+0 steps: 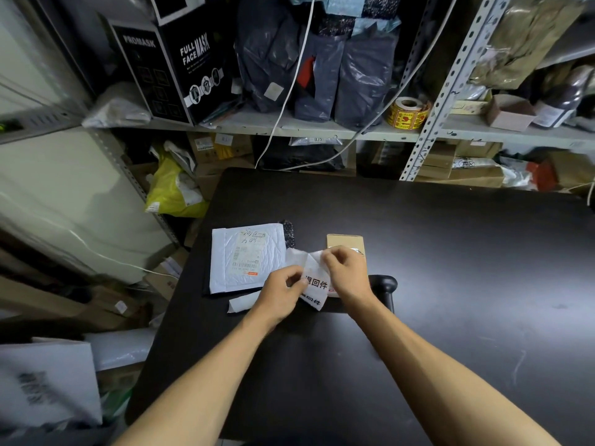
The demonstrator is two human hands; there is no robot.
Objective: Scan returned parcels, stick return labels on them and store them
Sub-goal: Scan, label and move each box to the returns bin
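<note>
A white bubble mailer [246,257] with a printed shipping label lies flat on the black table [450,252], on top of a dark parcel. A strip of white return labels [314,280] with red and black characters is held just right of it. My left hand [280,292] pinches the strip's lower left part and my right hand [346,272] pinches its upper edge. A small brown cardboard box [344,243] sits behind my right hand. A black handheld scanner [384,289] lies on the table under my right wrist.
A loose white strip of backing paper [243,304] lies by the mailer. Metal shelves [289,123] behind the table hold grey poly bags, a black mask box [174,66] and a yellow sticker roll [407,112]. Cartons and a yellow bag [172,191] crowd the floor at left.
</note>
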